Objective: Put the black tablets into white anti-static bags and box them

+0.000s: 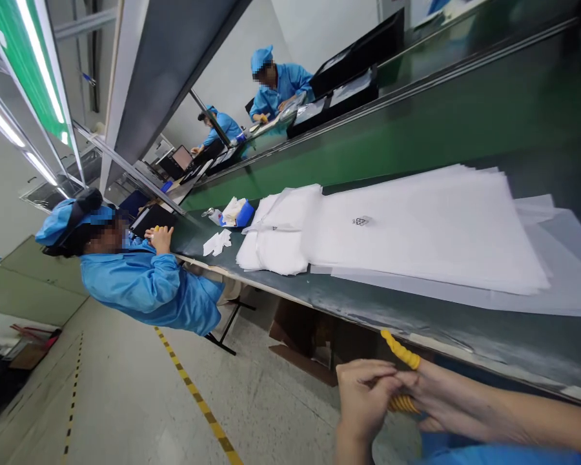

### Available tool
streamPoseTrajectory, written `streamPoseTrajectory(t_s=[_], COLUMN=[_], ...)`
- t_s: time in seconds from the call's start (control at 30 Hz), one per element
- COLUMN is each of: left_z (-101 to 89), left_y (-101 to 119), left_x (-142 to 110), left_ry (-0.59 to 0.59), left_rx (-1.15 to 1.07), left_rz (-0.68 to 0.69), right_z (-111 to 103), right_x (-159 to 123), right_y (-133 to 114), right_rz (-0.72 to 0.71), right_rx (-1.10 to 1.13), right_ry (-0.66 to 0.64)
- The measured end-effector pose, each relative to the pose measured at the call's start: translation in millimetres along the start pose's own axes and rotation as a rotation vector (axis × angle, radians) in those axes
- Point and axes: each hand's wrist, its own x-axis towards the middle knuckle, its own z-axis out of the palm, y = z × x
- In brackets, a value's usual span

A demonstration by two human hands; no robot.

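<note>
At the lower right, below the bench edge, my two hands meet. My left hand (365, 397) is closed, its thumb and fingers pinched together against the fingers of my right hand; what lies inside the pinch is hidden. My right hand (428, 387) reaches in from the right. A ridged yellow finger cot (401, 351) covers one stretched-out digit, and another yellow finger cot (404, 404) shows lower down, partly behind my left hand. Nearest on the bench is a stack of thin white sheets or bags (426, 226), with a folded white bundle (283, 226) at its left end.
A blue box (239, 215) with pale contents and white scraps (217, 243) lie on the green bench (392, 303). A co-worker in blue (140, 278) sits at the left; two more people work beyond. Black trays (334, 100) stand across the bench. An open cardboard box (305, 342) is underneath.
</note>
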Motion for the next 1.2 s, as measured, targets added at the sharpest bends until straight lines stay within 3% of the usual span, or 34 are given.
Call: streamPoseTrajectory(t_s=[0.23, 0.33, 0.4, 0.5, 0.63, 0.77, 1.0, 1.2], left_z=[-14.1, -16.0, -14.7, -12.2, -11.9, -13.6, -14.5, -13.0], left_y=[-12.3, -11.9, -6.2, 7.6, 15.7, 6.0, -7.0, -0.2], left_x=[11.5, 12.6, 11.7, 11.8, 16.0, 14.2, 6.5, 9.5], left_ry=[0.096, 0.133, 0.067, -0.085, -0.110, -0.072, 0.105, 0.155], left_rx=[-0.111, -0.276, -0.360, -0.256, -0.203, -0.315, -0.449, -0.454], left_rz=[-0.174, -0.207, -0.229, -0.304, -0.377, -0.529, -0.703, -0.710], right_z=[-0.3, -5.1, -5.8, -2.8, -0.5, -2.7, 0.7, 6.4], right_x=[-2.1, -4.6, -7.8, -12.8, -13.1, -9.5, -11.8, -12.0], right_y=[-14.9, -16.6, -16.0, -14.8, -12.3, -8.2, -11.9, -16.2], right_rz=[-0.078, -0.108, -0.122, -0.103, -0.080, -0.068, -0.061, -0.071], right_rx=[0.198, 0.339, 0.395, 0.399, 0.394, 0.363, 0.296, 0.264], right_ry=[-0.175, -0.259, -0.266, -0.258, -0.255, -0.260, -0.249, -0.199])
